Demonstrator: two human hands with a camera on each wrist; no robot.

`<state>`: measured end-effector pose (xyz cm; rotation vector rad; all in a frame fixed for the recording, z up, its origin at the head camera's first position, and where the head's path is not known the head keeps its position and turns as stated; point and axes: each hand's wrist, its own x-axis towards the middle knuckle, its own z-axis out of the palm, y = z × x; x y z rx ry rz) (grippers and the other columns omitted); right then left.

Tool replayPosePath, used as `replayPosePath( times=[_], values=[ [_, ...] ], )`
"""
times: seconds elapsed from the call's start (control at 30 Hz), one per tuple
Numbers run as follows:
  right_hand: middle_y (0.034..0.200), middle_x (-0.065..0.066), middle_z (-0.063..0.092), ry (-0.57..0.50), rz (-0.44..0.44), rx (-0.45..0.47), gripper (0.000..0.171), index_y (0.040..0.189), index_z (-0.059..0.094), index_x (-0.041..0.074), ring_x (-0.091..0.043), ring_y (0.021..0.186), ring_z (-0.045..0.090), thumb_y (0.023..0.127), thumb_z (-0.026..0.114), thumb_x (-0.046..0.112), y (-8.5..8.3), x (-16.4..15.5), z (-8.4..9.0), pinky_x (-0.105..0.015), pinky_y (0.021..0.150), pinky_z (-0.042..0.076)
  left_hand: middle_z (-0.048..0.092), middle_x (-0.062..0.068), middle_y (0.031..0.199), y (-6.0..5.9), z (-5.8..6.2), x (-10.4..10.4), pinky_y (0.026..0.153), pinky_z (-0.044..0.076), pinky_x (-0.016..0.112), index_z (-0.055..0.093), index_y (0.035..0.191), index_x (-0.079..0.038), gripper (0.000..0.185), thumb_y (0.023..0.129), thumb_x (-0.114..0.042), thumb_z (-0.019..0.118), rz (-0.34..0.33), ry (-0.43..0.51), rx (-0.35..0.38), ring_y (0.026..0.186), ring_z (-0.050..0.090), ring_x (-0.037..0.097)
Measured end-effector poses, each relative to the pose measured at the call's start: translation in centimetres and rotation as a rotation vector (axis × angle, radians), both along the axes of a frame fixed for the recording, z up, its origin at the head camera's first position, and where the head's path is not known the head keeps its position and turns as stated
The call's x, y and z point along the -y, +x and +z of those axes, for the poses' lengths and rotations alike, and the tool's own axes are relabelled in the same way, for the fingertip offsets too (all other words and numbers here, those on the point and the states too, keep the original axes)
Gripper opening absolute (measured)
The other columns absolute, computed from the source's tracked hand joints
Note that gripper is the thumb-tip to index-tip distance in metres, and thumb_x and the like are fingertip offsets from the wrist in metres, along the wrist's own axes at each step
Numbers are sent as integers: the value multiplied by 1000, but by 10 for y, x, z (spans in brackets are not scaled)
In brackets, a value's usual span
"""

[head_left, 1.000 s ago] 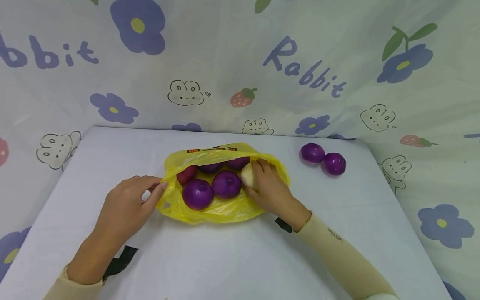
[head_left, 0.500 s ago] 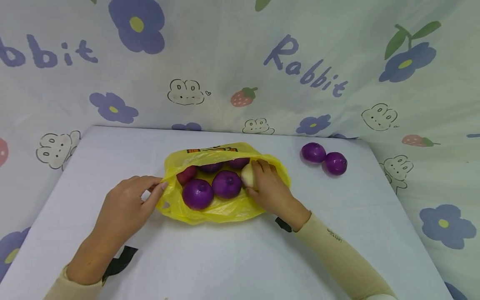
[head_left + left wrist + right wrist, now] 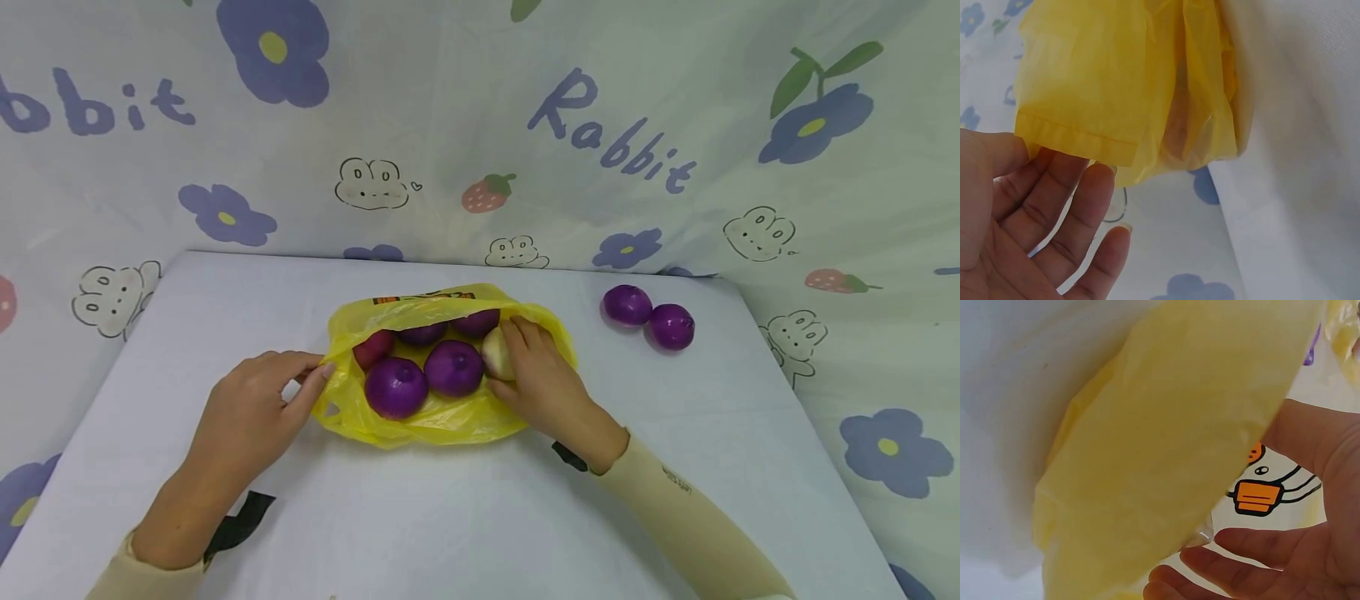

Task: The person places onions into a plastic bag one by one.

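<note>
Hiding the pale onion: right hand.

You see the word "Rabbit" printed twice in purple on the backdrop cloth: at upper right, and partly cut off at upper left.

Bag mouth is packed with onions; open surface in front, two loose onions far right.
</note>
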<state>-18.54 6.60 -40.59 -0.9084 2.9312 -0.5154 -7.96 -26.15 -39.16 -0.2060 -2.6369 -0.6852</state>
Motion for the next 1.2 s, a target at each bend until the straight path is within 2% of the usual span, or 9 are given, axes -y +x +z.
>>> replayPosePath(
  times=[0.37,0.63,0.9,1.2],
  values=[
    [154,-23,44,-39,41,-32,82,155,41,-2,-39,143,42,91,83,29,11,-5,6,-49,117,38,77,8,91,-1,-1,0,67,56,52,78,106,-1,19,90,-12,82,-5,3,0,79,67,28],
    [159,-18,41,-61,58,-2,81,158,40,6,-33,147,40,93,81,33,27,-13,19,-47,114,43,77,10,91,-2,-1,0,70,58,55,78,106,-1,20,90,-11,82,-15,6,-17,83,69,30],
    [159,-14,44,-90,95,-63,77,155,45,4,-31,145,44,94,80,35,42,-29,33,-46,114,43,77,10,92,-1,0,-1,70,58,55,78,107,-1,21,91,-13,81,-8,-1,-1,84,69,31],
    [150,-12,54,-216,76,-164,66,147,54,3,-30,139,51,92,82,28,47,-58,45,-50,112,44,77,8,91,0,-2,0,68,57,53,78,107,-1,20,91,-12,82,-4,3,0,82,68,30]
  ],
)
